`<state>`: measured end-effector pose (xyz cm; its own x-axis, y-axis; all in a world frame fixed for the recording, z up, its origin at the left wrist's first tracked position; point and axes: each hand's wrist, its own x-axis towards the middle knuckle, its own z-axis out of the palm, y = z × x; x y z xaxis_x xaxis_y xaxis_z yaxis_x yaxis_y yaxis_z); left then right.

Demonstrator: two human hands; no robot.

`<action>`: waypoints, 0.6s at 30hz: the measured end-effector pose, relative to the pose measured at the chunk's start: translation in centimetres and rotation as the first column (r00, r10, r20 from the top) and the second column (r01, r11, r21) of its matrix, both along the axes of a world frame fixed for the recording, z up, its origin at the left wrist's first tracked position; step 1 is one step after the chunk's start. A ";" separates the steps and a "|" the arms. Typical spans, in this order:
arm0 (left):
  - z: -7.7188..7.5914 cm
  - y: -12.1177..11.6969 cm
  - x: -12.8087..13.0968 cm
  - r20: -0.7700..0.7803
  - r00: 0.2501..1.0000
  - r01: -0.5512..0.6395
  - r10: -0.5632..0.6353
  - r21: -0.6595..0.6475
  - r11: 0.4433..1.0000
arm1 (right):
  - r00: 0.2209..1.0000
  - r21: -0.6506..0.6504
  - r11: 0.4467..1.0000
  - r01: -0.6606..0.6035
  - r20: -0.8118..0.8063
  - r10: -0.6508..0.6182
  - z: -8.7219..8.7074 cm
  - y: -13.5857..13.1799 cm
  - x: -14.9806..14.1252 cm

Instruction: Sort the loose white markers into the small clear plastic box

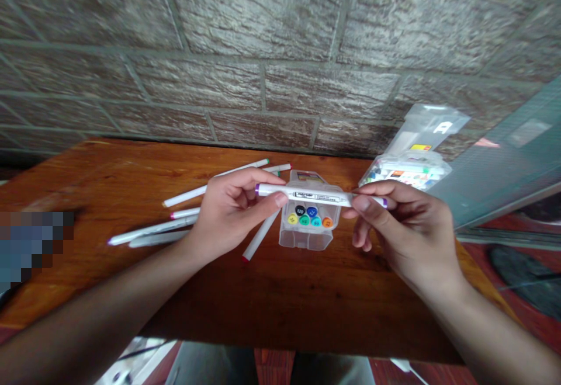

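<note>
A white marker [315, 196] with purple ends is held level between my two hands. My left hand [234, 210] pinches it near its left end, thumb in front. At the other end, the thumb and fingers of my right hand [405, 227] close on it. Just below and behind the marker sits a clear plastic case [307, 240] with several numbered markers [311, 218] in it, their round coloured ends facing me. Several loose white markers [153, 230] lie left of the case, partly hidden by my left hand. One marker with a red end [260, 239] rests beside the case.
An open clear case [405, 169] with a raised lid stands at the table's back right, near a glass panel [504, 157]. A stone-block wall [263, 81] rises behind the wooden table [263, 303]. A pixelated patch [33, 256] covers something at far left.
</note>
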<state>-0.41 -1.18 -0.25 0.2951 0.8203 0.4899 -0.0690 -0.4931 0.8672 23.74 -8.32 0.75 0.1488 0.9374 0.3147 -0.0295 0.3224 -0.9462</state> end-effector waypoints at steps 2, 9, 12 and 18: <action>-0.1 0.0 0.0 0.013 1.000 0.007 -0.007 0.004 1.000 | 1.000 -0.001 1.000 0.000 -0.004 0.000 0.0 -0.1 0.0; -0.1 0.0 0.0 0.049 0.998 0.026 -0.026 -0.001 1.000 | 1.000 0.050 0.999 -0.011 0.029 0.009 -0.6 0.0 0.3; -0.1 0.1 0.0 0.079 0.995 0.064 -0.062 -0.020 0.998 | 0.999 0.060 0.998 -0.016 0.049 0.013 -0.6 0.0 0.3; -0.7 0.3 -0.3 0.104 0.989 0.118 -0.106 -0.117 0.986 | 0.998 0.026 1.000 -0.011 0.069 0.009 -0.2 -0.1 0.0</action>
<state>-0.76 -0.83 -0.94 0.3442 0.8407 0.4181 -0.2044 -0.3676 0.9073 23.74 -8.45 0.55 0.1169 0.9301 0.3482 0.0319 0.3469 -0.9374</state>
